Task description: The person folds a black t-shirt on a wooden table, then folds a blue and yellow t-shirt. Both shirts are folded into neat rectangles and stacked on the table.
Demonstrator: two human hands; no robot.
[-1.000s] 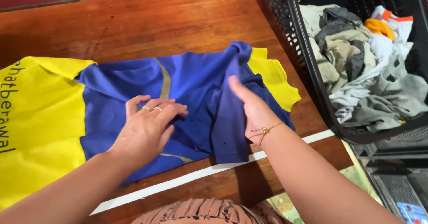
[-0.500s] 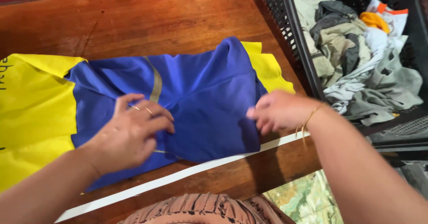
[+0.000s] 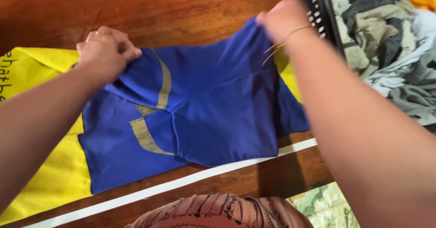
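Your shirt [image 3: 213, 105] is royal blue with a curved dull-gold stripe across it and bright yellow panels at nine o'clock and three o'clock; the yellow at nine o'clock carries black lettering. The worktop [image 3: 190, 10] is reddish-brown wood with one white line along its six o'clock edge. At two o'clock the basket [image 3: 318, 5] is black mesh, its laundry [image 3: 386, 42] grey, beige, white and orange.

Blue-and-yellow shirt [image 3: 213, 105], part-folded flat on wooden table [image 3: 181, 10]
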